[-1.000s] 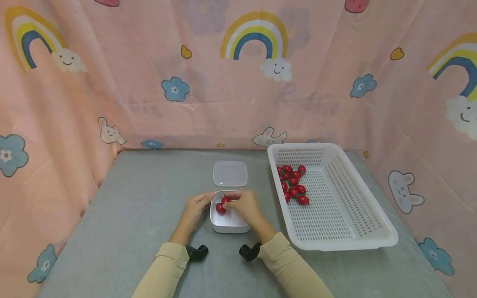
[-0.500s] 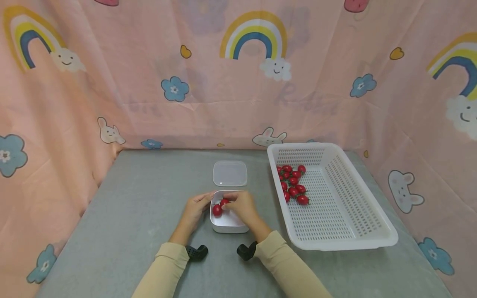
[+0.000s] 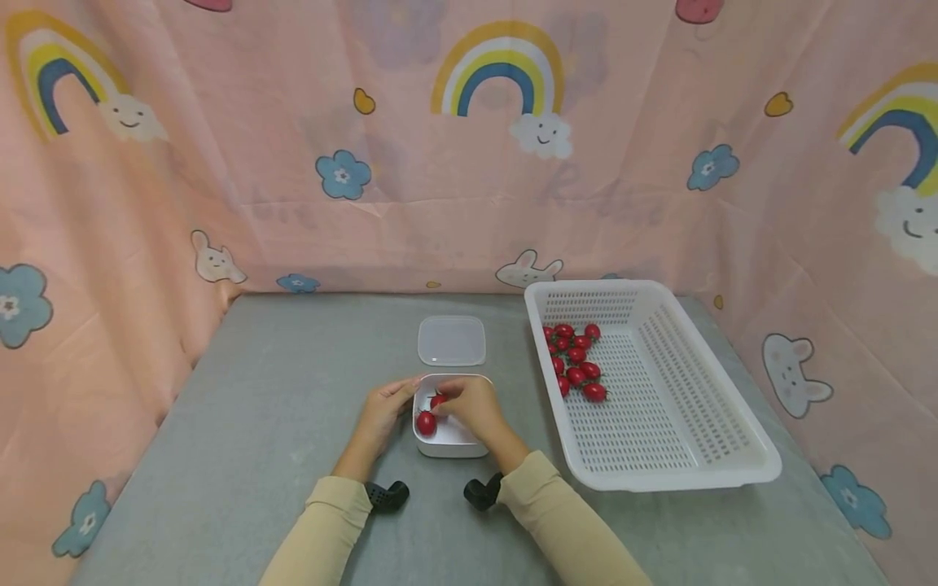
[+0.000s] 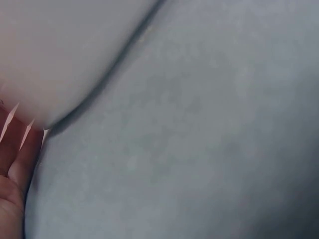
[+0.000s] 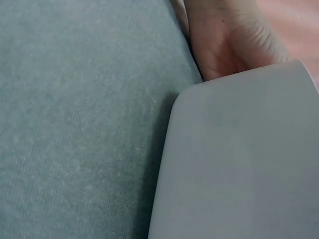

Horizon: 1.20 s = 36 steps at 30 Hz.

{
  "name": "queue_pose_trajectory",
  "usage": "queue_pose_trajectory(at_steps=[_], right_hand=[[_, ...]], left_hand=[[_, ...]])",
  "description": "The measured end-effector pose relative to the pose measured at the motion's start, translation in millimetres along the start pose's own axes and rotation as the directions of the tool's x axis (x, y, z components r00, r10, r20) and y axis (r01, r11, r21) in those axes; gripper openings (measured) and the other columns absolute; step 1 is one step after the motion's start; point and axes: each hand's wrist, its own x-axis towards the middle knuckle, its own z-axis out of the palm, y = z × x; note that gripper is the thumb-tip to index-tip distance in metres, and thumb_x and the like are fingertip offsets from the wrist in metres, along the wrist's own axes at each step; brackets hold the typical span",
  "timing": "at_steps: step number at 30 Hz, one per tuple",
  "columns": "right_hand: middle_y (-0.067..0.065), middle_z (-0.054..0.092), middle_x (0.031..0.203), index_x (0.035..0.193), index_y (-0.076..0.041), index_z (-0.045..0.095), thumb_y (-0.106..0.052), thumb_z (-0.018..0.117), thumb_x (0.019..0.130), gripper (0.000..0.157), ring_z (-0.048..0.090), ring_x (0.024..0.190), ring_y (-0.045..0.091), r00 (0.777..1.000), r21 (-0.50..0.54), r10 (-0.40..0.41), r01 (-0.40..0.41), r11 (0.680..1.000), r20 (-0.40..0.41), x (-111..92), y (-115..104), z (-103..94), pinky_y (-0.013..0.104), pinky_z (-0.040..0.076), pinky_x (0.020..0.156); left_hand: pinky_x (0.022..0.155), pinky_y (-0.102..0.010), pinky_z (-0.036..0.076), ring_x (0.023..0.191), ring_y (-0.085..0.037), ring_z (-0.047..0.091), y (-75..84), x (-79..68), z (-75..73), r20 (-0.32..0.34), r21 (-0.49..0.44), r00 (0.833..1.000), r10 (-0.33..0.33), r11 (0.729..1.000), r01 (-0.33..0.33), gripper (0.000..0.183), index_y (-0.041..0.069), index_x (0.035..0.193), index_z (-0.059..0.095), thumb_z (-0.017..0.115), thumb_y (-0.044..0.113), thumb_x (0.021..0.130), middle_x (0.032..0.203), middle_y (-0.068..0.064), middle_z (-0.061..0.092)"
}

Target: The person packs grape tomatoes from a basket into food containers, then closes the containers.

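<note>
A small white box (image 3: 456,449) stands on the table in front of the person, with cherry tomatoes in its left part. My right hand (image 3: 475,407) reaches into it from the right, thumb and fingers pinching a cherry tomato (image 3: 437,401) that they partly cover. Just nearer lies another cherry tomato (image 3: 426,423) against the left wall. My left hand (image 3: 381,411) rests against the box's left side; in the left wrist view its fingers (image 4: 22,159) lie fairly straight along the outer wall. Only the palm side of the right hand shows above the box wall (image 5: 239,149) in the right wrist view.
A clear lid (image 3: 452,341) lies flat behind the box. To the right stands a large white perforated basket (image 3: 663,439), with several cherry tomatoes (image 3: 576,356) gathered along its left side. Grey cloth covers the table, and a pink patterned curtain (image 3: 469,220) hangs behind and beside it.
The nearer tomato has shifted left and toward the person inside the box. The right hand, pinching the other tomato, has moved slightly left. The left hand has stayed in place.
</note>
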Motion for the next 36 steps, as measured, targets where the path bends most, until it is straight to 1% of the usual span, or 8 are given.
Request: queue_pose_trajectory(at_steps=[7, 13, 15, 20, 23, 28, 31, 36], right_hand=[[0.017, 0.076, 0.101, 0.100, 0.004, 0.077, -0.006, 0.082, 0.074, 0.028, 0.071, 0.101, 0.029, 0.999, 0.019, -0.023, 0.024, 1.000, -0.048, -2.3, -4.7, -1.5, 0.039, 0.057, 0.087], [0.015, 0.076, 0.107, 0.107, 0.001, 0.075, -0.008, 0.077, 0.083, 0.026, 0.070, 0.108, 0.029, 0.999, 0.099, -0.017, 0.022, 0.995, -0.048, -6.1, -26.0, -17.7, 0.042, 0.056, 0.093], [0.014, 0.076, 0.109, 0.109, 0.001, 0.075, -0.009, 0.077, 0.084, 0.026, 0.069, 0.109, 0.029, 0.999, 0.133, -0.026, 0.032, 0.991, -0.042, -5.8, -33.5, -24.0, 0.043, 0.055, 0.094], [0.014, 0.076, 0.109, 0.108, 0.000, 0.075, -0.011, 0.077, 0.085, 0.026, 0.070, 0.108, 0.027, 0.996, 0.177, -0.076, 0.084, 0.981, -0.052, -4.6, -49.5, -39.6, 0.040, 0.056, 0.094], [0.014, 0.075, 0.110, 0.109, -0.001, 0.075, -0.013, 0.077, 0.086, 0.026, 0.071, 0.107, 0.026, 0.995, 0.193, -0.081, 0.092, 0.977, -0.061, -5.3, -61.0, -53.5, 0.041, 0.056, 0.095], [0.012, 0.074, 0.115, 0.113, -0.005, 0.075, -0.020, 0.075, 0.088, 0.029, 0.068, 0.113, 0.026, 0.995, 0.190, -0.049, 0.065, 0.980, -0.089, -1.5, -72.9, -85.4, 0.045, 0.051, 0.102], [0.012, 0.074, 0.116, 0.114, -0.006, 0.074, -0.022, 0.075, 0.088, 0.031, 0.066, 0.116, 0.025, 0.991, 0.198, -0.035, 0.060, 0.978, -0.129, 4.7, -72.1, -106.0, 0.046, 0.047, 0.105], [0.012, 0.068, 0.129, 0.122, -0.007, 0.071, -0.027, 0.075, 0.089, 0.038, 0.057, 0.127, 0.024, 0.984, 0.223, 0.022, 0.018, 0.975, -0.176, 12.8, -60.4, -139.4, 0.044, 0.042, 0.112]], left_hand=[[0.090, -0.020, 0.053, 0.101, 0.002, 0.066, -0.9, 0.5, -0.9, 0.007, -0.025, 1.000, 0.011, 1.000, -0.011, 0.034, -0.008, 0.121, 0.066, 0.063, 0.015, 0.097, 0.123, -0.013, 0.071], [0.093, -0.023, 0.054, 0.102, 0.000, 0.066, -0.6, 1.6, 0.0, -0.002, -0.020, 1.000, 0.001, 1.000, -0.001, 0.033, -0.007, 0.121, 0.067, 0.063, 0.015, 0.097, 0.122, -0.012, 0.071], [0.095, -0.027, 0.054, 0.104, -0.004, 0.067, -0.7, 1.5, 0.1, -0.011, 0.002, 1.000, -0.002, 1.000, 0.002, 0.033, -0.006, 0.120, 0.068, 0.063, 0.017, 0.097, 0.123, -0.013, 0.071], [0.103, -0.040, 0.052, 0.117, -0.019, 0.066, -1.4, 1.6, -0.3, -0.018, 0.022, 1.000, -0.014, 1.000, 0.015, 0.033, -0.003, 0.119, 0.069, 0.064, 0.019, 0.096, 0.126, -0.016, 0.069], [0.105, -0.042, 0.050, 0.119, -0.021, 0.065, -1.1, 1.3, -1.1, -0.017, 0.024, 1.000, -0.015, 1.000, 0.015, 0.033, -0.003, 0.120, 0.069, 0.064, 0.020, 0.097, 0.127, -0.016, 0.068], [0.102, -0.036, 0.052, 0.108, -0.006, 0.067, -0.6, 1.3, -1.0, -0.006, -0.003, 1.000, -0.014, 1.000, 0.014, 0.033, -0.006, 0.121, 0.067, 0.063, 0.017, 0.097, 0.126, -0.016, 0.068], [0.100, -0.032, 0.053, 0.102, 0.000, 0.066, -0.3, 1.1, -0.6, -0.001, -0.011, 1.000, -0.009, 1.000, 0.009, 0.034, -0.007, 0.121, 0.066, 0.063, 0.017, 0.097, 0.125, -0.015, 0.069], [0.098, -0.030, 0.054, 0.101, 0.000, 0.066, 0.6, 0.7, 0.1, -0.007, -0.016, 1.000, -0.008, 1.000, 0.008, 0.033, -0.007, 0.121, 0.066, 0.063, 0.016, 0.097, 0.125, -0.016, 0.069]])
